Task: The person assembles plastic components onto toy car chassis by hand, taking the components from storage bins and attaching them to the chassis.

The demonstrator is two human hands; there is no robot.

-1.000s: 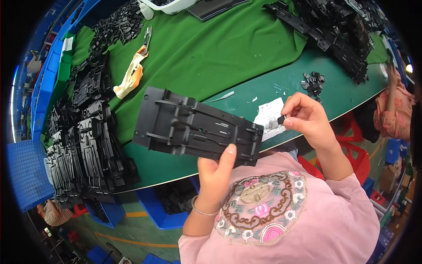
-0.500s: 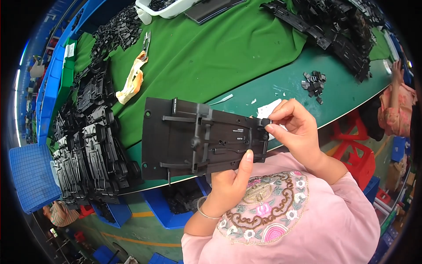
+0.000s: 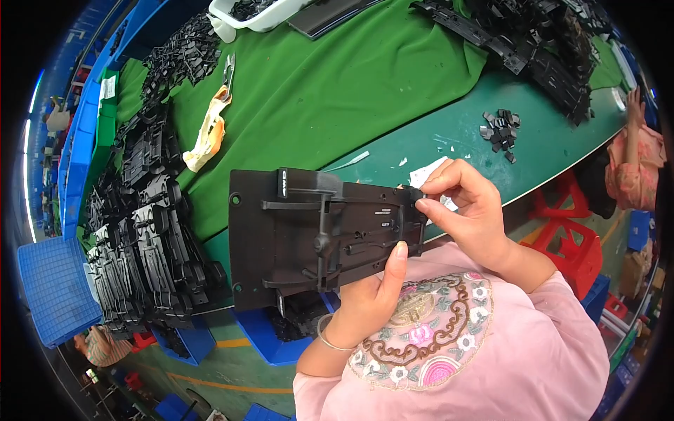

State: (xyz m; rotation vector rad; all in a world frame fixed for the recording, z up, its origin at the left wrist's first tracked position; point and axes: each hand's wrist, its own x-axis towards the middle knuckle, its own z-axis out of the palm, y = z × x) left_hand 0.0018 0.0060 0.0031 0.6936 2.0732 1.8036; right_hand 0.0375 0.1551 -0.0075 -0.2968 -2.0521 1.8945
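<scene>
**Inspector A:** Starting at the far left, we note a blue crate (image 3: 53,288) at floor level, and beside it rows of black moulded parts (image 3: 144,238) stacked along the left side of the green table (image 3: 337,77). Further up lies a pale yellow cloth (image 3: 205,133) with a pair of snips (image 3: 228,70) just above it.

**Inspector B:** Agreed. Moving to the centre, we record the black plastic panel (image 3: 316,235), a flat ribbed moulding held above the table's near edge, in front of the person's chest (its ribbed face is turned up to the camera). The left hand (image 3: 365,302) supports it from below, with the thumb pressed flat against the lower edge; the remaining fingers are behind the panel, so we cannot tell how far they curl.

**Inspector A:** And to the right?

**Inspector B:** The right hand (image 3: 470,203) is at the panel's right end, thumb and forefinger pinched together on a small black clip (image 3: 415,194) at the upper right corner, touching the panel. Beyond it we see white paper scraps (image 3: 428,172) on the table, a little heap of small black clips (image 3: 500,128), and a long pile of black mouldings (image 3: 533,42) at the upper right. Red stools (image 3: 572,242) stand beneath the table edge.
</scene>
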